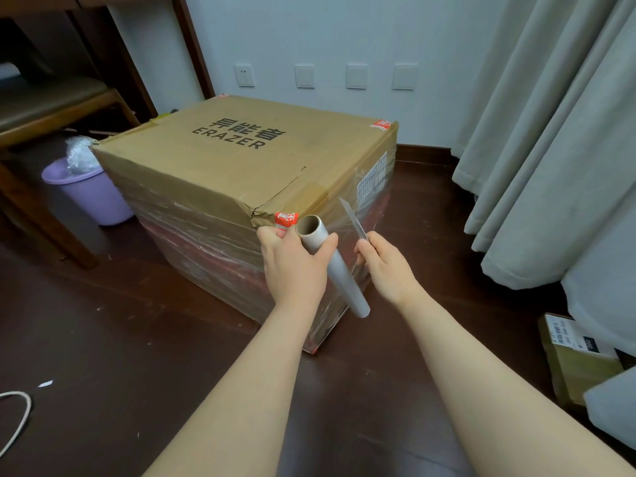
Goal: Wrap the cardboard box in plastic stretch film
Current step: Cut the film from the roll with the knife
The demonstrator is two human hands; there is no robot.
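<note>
The cardboard box (241, 160) sits on the dark floor, its sides sheathed in stretch film (206, 242). A purple bin (93, 197) stands at its 9 o'clock. At the box's 5 o'clock corner, the left hand (292, 266) curls around the tilted film roll (344, 280). At the roll's 3 o'clock, the right hand (385, 266) grips a knife (351, 215), blade pointing toward 11 o'clock.

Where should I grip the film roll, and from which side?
Round its upper end, below the open core, from the left, as the left hand does. The film roll tilts, and its sheet runs off the right side toward the knife and cardboard box.
</note>
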